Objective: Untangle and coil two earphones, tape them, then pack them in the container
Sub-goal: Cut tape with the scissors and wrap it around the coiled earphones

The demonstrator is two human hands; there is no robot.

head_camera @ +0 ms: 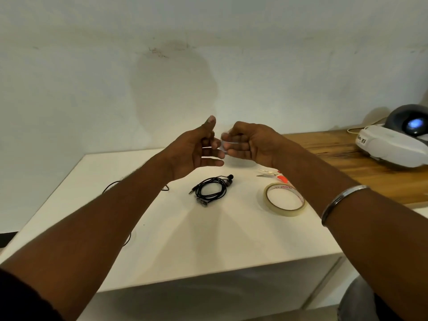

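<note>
I find the right hand [250,144] pinching a flimsy tape strip [224,141]; left hand [196,149] open-fingered, touching it. Coiled earphone [212,188] lies on the worktop [162,239] below; I judge it light, springy, best grasped across its loops.

The white table [208,239] bears a coiled black earphone [224,188], a tape roll [284,213], scissors [272,173] and a loose cable [111,185].

The white headset [391,144] bears a handwritten label ending in "33".
</note>
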